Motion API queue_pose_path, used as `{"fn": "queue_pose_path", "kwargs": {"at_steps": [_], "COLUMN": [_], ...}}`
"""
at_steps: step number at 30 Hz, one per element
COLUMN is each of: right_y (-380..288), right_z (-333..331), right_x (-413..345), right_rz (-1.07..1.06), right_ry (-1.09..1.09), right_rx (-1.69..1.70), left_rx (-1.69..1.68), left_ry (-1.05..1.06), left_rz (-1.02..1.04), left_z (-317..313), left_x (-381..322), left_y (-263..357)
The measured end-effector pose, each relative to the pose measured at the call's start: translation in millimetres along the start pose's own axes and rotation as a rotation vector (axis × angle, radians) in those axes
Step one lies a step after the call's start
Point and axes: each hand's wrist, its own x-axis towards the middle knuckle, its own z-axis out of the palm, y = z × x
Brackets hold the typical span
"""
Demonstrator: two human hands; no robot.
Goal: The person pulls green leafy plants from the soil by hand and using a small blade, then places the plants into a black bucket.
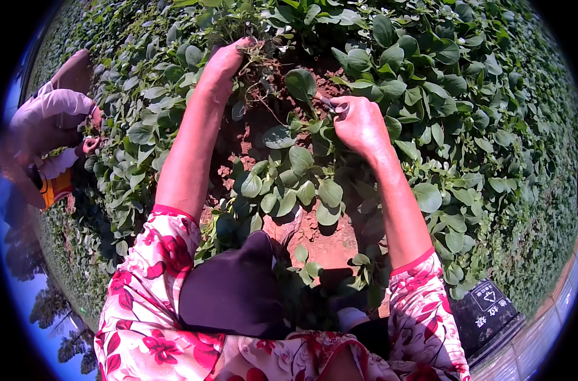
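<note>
My left hand (229,59) is closed on a bunch of pulled weeds (258,71), whose thin roots hang down on its right side. Gripped in my right hand (360,121) is a small narrow hand tool (326,101), mostly hidden by the fingers; its exact kind is unclear. The tool's visible end is beside the stem of a broad-leaved green plant (300,85). Loose reddish soil (241,138) shows between and below my hands. Closer to me grows a cluster of round-leaved leafy greens (300,185).
Dense leafy plants (460,95) spread on both sides. Another person (55,112) bends over the plants at the left. Near my right elbow is a black bin (486,316) bearing white writing. My dark-trousered knee (231,290) is below, with a pale paved edge (531,343) at lower right.
</note>
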Motion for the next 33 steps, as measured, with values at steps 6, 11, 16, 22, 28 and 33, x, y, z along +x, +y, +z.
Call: {"fn": "queue_pose_path", "kwargs": {"at_steps": [6,11,16,22,28,33], "right_y": [35,38,-5,28,78,59], "right_z": [-82,-140,-203,-145,12,84], "right_x": [-110,-258,-440,-656,-744,-790], "right_rz": [0.115,0.168,0.296,0.632,0.850,0.844], "right_ry": [-0.011,-0.028,0.265,0.886,1.083,1.130], "right_rx": [-0.066,-0.177,-0.205,-0.037,0.455,0.778], "left_rx": [-0.374,-0.529,-0.493,-0.052,-0.228,0.426], "left_ry": [0.059,-0.243,-0.604,-1.068,-1.207,-1.292], "left_rz": [0.257,0.343,0.293,0.498,0.979,1.179], "left_z": [-31,-3,98,252,369,538], "left_x": [-64,-122,-243,-466,-721,-808], "left_y": [44,35,76,145,172,114]}}
